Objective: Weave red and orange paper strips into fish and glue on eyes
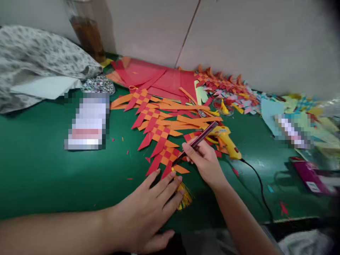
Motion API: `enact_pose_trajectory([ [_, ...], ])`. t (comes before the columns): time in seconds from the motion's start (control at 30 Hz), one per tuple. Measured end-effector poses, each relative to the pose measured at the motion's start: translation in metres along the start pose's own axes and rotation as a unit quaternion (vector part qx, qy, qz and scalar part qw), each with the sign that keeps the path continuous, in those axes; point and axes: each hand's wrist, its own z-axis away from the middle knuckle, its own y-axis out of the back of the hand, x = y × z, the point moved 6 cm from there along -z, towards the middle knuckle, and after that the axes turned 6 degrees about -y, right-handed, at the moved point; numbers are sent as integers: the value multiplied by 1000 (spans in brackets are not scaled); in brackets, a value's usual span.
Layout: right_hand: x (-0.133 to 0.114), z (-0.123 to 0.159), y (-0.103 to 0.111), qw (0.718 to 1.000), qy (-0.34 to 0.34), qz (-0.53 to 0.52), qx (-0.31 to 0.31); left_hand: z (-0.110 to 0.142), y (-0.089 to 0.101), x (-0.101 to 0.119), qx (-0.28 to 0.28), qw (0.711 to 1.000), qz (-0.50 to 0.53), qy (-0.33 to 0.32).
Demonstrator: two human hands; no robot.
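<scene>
My left hand lies flat on the green table, fingers stretched out and resting on a yellow tassel at the tip of a red and orange woven paper piece. My right hand is closed on a dark pen-like tool, whose tip touches the woven piece just above the tassel. A row of similar woven pieces runs up the table behind it.
A yellow glue gun with a black cord lies just right of my right hand. Red paper sheets, orange strips, coloured paper scraps, a patterned cloth, and a magenta box surround the area.
</scene>
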Motion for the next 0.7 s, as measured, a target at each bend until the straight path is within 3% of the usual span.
enact_pose_trajectory([
  [0.47, 7, -5, 12, 993, 13, -113, 36, -3, -2, 0, 9, 1000, -3, 1],
  [0.7, 5, -2, 12, 995, 15, -95, 18, -3, -1, -1, 8, 1000, 0, -2],
])
